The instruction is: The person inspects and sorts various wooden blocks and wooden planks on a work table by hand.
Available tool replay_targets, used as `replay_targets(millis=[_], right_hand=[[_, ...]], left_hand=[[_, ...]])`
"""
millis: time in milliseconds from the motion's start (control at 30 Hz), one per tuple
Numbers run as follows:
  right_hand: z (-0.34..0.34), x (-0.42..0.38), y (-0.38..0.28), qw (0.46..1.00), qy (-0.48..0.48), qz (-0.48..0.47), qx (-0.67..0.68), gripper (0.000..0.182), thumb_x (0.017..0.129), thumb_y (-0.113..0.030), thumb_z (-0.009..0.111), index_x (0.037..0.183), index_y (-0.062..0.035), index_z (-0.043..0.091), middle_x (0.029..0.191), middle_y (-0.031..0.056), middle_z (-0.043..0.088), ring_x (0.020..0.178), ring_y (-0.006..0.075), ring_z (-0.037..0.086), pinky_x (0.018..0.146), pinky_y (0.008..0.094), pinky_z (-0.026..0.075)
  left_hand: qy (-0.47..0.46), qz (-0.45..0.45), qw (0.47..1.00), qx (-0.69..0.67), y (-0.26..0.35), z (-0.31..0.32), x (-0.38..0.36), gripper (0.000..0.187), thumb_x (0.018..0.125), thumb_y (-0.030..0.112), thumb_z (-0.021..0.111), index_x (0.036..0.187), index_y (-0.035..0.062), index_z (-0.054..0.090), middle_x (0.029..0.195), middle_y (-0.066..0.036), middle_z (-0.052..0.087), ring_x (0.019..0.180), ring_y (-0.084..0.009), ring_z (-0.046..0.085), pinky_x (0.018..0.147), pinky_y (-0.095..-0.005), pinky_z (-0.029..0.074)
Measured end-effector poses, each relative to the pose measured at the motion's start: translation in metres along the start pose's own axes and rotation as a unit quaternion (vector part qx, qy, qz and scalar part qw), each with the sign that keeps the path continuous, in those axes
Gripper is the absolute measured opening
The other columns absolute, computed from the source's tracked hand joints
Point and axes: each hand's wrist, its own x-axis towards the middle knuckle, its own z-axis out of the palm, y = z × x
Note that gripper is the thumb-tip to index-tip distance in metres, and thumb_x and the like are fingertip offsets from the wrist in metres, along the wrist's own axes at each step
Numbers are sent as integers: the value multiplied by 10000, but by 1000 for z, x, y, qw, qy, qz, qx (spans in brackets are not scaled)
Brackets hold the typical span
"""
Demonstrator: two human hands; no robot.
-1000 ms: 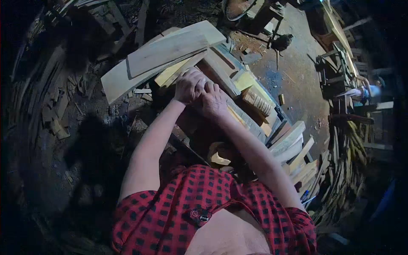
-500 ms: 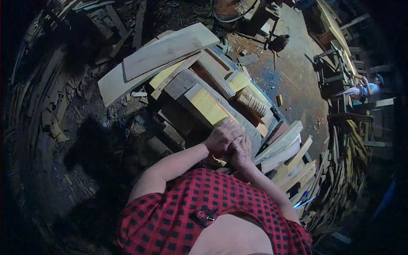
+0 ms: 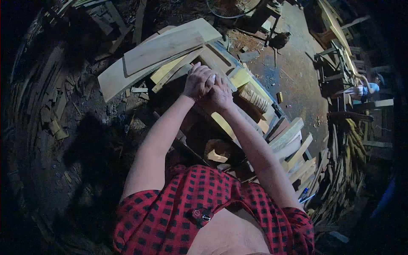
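My left hand [image 3: 198,82] and my right hand [image 3: 219,96] are close together, fingers bent and partly overlapping, at the far end of a thick timber. Whatever they grip is hidden beneath them. Under my right forearm shows a pale yellow wood piece [image 3: 224,125] lying on the timber. Nearer my body, a curled light scrap [image 3: 217,157], perhaps a shaving, catches the light. Just beyond my hands lie narrow boards [image 3: 177,72].
Wide planks [image 3: 163,53] rest at the far left of the bench. A ridged wooden block [image 3: 253,97] sits right of my hands. Stacked offcuts [image 3: 293,140] line the right side. A person [image 3: 369,88] is at the far right, and a round basket [image 3: 233,9] stands at the back.
Both hands have moved forward together, away from my body, along the timber. My arms are now stretched out, and more of the near end and the light scrap shows.
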Motion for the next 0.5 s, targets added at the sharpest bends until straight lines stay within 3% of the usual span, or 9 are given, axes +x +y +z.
replay_targets(millis=[33,100,167,233,333,433,500], right_hand=[[-7,-9,0,1000,-3,-2,6,524,718,-293,651,1174,-83,505,1147,210,489,1028,372,489,835,448,419],[-21,-37,2,1000,-5,-2,13,501,723,-273,648,1162,-74,512,1156,212,495,1028,374,493,832,445,423],[-36,-81,15,999,-8,-2,49,479,714,-211,654,1150,-61,520,1202,222,488,1047,393,485,858,458,419],[-42,-135,31,999,-2,10,39,586,648,-277,741,1147,-53,530,1214,219,501,1093,437,467,950,485,382],[-44,-201,41,998,-13,55,3,460,674,-176,671,1108,-85,547,1211,233,479,1079,431,460,915,505,387],[-48,-205,41,994,-60,85,38,477,672,-175,664,1131,-99,561,1179,226,491,1103,421,446,916,504,383],[-44,-194,37,995,-71,47,55,492,684,-165,642,1167,-113,566,1187,209,482,1123,411,429,914,492,384]], left_hand=[[-2,4,1000,0,9,0,-3,239,878,255,456,888,95,633,820,-106,616,877,-316,580,965,-487,366],[-114,-24,993,-22,36,1,-13,219,853,247,489,890,75,619,862,-114,610,920,-304,556,1036,-493,306],[-107,2,993,-47,76,13,-30,271,822,307,493,905,76,607,891,-125,591,947,-320,531,1052,-519,269],[-124,9,988,-95,115,31,-58,315,804,332,505,951,70,601,946,-135,588,1006,-330,525,1059,-531,254],[-154,34,984,-88,157,39,-81,311,848,284,484,1055,82,598,1056,-130,595,1098,-322,519,1064,-502,261],[-222,6,969,-105,162,31,-78,364,806,312,523,1074,80,605,1119,-115,596,1118,-300,513,1077,-528,233],[-206,-5,972,-112,148,24,-78,340,808,282,522,1073,90,615,1087,-104,609,1097,-289,528,1076,-526,238]])
